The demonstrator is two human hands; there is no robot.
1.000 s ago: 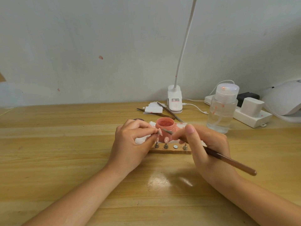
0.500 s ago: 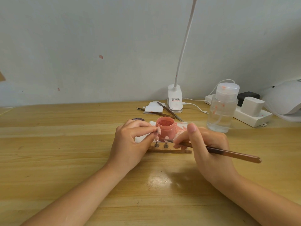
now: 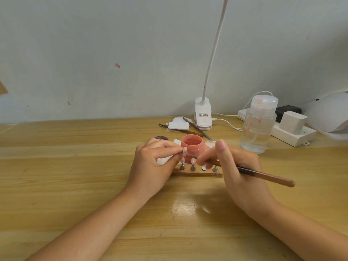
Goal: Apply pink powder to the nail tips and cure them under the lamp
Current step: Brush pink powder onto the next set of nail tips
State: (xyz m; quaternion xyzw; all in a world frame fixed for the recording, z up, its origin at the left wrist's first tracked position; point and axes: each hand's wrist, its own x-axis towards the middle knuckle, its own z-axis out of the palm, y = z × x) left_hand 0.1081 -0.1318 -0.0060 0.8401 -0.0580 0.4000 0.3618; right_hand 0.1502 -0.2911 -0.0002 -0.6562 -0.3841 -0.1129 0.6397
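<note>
Brush (image 3: pixel 250 172) tip raised, seemingly touching pinched nail tip (image 3: pixel 185 150).

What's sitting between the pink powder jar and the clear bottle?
In the head view, a powder-stained white sheet lies on the table between the jar and the bottle; the right hand's raised thumb also crosses that gap.

Both forearms are bare; left hand (image 3: pixel 152 164) and right hand (image 3: pixel 239 172) wear nothing.

Only one label showed: a small white sticker on the clip base of the desk lamp (image 3: pixel 203 117) at the table's far edge, its dark print too small to be read.
</note>
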